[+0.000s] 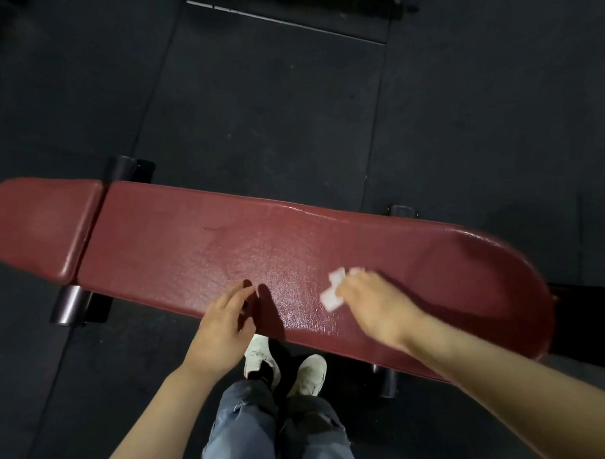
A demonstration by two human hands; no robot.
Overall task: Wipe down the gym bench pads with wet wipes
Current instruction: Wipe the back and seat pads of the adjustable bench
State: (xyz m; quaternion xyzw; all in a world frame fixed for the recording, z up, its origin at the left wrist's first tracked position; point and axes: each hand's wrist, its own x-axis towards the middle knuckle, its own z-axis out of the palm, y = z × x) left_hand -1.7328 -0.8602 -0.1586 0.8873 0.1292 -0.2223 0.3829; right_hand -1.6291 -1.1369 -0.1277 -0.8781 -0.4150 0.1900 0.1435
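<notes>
Red vinyl glistens where a wipe (334, 290) is at work on the long pad (226, 245) of a gym bench, seen from a camera worn on the person's head. The right hand (372, 306), blurred, holds the crumpled white wipe against the pad's near half, fingers curled over it. The left hand (225, 318) hovers at the pad's near edge with fingers loosely spread, grasping nothing; whether the fingertips touch the vinyl cannot be told.

Wiping of the long pad appears well under way: a wet sheen covers its middle, while the rounded right end and the stretch toward the left look duller. The short pad (37, 225), just past a narrow gap at the left, shows no clear sheen and is probably yet to be done. The next pass likely calls for steady, flat pressure carried out to the dull areas and down over the rolled edges, then a shift left across the gap.

Black frame ends (70, 304) poke out beneath the pads. Dark rubber floor (256, 110) tiles with visible seams surround the bench. The person stands close, in jeans (274, 433) and white shoes (309, 373), under dim light.
</notes>
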